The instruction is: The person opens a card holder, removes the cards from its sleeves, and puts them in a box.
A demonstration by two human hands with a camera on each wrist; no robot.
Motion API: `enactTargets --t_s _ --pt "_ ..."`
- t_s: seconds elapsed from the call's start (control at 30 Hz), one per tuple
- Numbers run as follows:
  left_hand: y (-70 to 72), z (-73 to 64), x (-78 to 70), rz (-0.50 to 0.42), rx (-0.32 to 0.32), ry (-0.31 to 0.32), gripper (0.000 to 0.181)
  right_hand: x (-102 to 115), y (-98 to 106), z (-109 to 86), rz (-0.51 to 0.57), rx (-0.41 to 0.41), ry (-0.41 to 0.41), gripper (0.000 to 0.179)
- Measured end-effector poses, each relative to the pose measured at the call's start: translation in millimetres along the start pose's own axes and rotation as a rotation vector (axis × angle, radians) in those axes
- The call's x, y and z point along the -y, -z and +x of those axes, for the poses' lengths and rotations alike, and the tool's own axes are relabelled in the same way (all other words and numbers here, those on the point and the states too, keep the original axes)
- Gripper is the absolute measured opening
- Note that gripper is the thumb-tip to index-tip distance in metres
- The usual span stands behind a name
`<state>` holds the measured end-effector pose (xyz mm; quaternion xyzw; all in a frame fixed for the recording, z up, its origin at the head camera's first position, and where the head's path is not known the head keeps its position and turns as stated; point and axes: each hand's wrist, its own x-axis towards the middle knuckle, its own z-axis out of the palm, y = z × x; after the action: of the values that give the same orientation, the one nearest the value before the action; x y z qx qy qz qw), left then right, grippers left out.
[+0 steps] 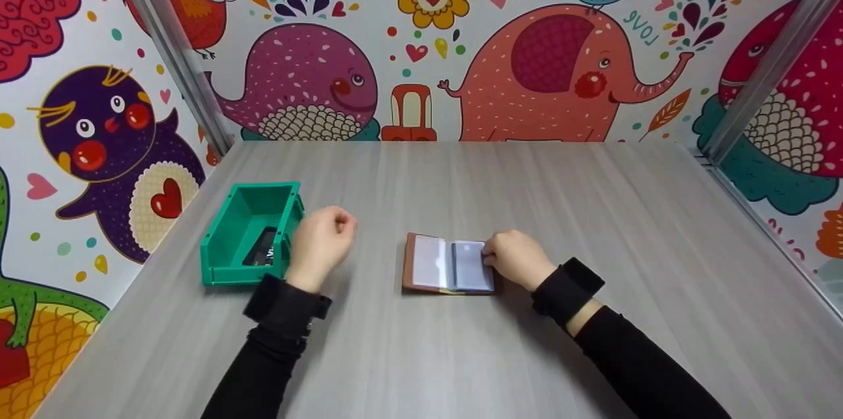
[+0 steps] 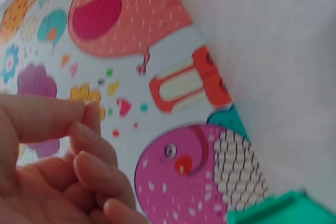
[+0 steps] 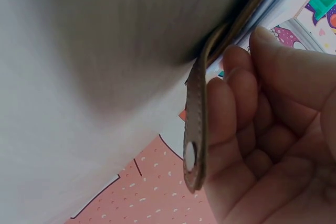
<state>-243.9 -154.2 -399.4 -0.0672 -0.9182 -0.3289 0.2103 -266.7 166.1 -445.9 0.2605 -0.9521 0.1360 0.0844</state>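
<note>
While the open wallet [image 1: 449, 266] is pinched at mid-frame by the right hand [image 1: 520, 259], its clear sleeves [image 1: 470, 269] could be creased by too deep a hold, the curled, empty left hand [image 1: 321, 241] being poised beside the green bin [image 1: 237, 276].

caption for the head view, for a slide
Right hand pinching the edge of an open card holder, left hand loosely curled beside a green bin.
</note>
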Motion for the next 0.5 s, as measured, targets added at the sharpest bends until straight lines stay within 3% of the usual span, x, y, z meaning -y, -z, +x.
enactTargets --t_s 0.17,0.5 --pt "-20.3 -5.2 -11.3 0.010 0.071 -0.040 0.009 0.2 0.0 0.5 0.005 0.000 0.000 0.004" --pt "-46.0 -12.0 -26.7 0.023 0.126 -0.142 0.009 -0.5 0.1 0.4 -0.004 -0.001 0.016 0.005"
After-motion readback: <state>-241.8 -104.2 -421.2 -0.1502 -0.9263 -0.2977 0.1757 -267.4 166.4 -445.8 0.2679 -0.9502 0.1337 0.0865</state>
